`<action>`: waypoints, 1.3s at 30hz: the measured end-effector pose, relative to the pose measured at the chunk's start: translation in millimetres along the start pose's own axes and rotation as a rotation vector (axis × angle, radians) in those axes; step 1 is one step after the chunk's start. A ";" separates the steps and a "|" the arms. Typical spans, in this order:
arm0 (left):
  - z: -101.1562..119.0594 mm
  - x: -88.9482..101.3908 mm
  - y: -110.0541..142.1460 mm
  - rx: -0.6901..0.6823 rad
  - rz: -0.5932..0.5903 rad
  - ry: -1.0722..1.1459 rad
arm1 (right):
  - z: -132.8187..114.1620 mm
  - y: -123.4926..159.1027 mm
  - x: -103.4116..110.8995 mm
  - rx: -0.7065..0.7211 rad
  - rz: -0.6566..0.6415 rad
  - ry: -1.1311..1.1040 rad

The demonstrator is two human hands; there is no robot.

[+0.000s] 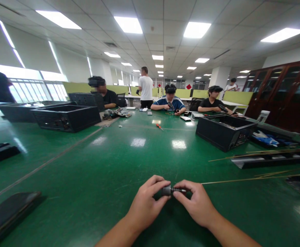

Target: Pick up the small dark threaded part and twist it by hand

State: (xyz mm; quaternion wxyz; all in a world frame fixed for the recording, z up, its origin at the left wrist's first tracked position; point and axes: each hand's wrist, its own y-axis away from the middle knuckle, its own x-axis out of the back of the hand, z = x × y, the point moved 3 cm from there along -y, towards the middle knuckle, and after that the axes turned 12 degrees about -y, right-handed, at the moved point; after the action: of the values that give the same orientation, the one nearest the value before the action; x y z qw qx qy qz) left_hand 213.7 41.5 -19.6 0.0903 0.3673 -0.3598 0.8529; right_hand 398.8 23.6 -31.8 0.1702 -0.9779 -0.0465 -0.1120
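Near the front of the green table, my left hand [150, 199] grips a small dark grey cylinder [166, 190] between thumb and fingers. A thin metal shaft [179, 190], ridged along part of its length, sticks out of the cylinder to the right. Thumb and fingers of my right hand [196, 202] close around this shaft, right beside the cylinder. Both hands are just above the tabletop. A little red shows near the shaft's end, partly covered by the right fingers. What kind of part the cylinder is, I cannot tell.
Open black computer cases stand at left [67, 116] and right [224, 132]. An orange-handled screwdriver [159, 126] lies mid-table. Thin brass-coloured rods [242, 179] reach in from the right. A dark flat slab [9, 214] lies front left. Several people sit or stand beyond.
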 end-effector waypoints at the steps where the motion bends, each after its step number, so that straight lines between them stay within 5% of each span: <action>1: -0.2 -0.2 0.1 0.000 0.001 -0.002 | -0.1 0.2 0.0 0.002 0.000 0.000; 39: -4.0 2.4 1.8 -0.040 0.029 -0.002 | -5.1 2.8 3.0 0.057 0.014 0.068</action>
State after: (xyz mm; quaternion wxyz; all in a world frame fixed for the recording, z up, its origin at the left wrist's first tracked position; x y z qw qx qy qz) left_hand 209.0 42.7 -20.8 0.0848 0.3609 -0.3822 0.8465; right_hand 401.0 19.3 -27.3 0.2001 -0.9686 -0.0371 -0.1428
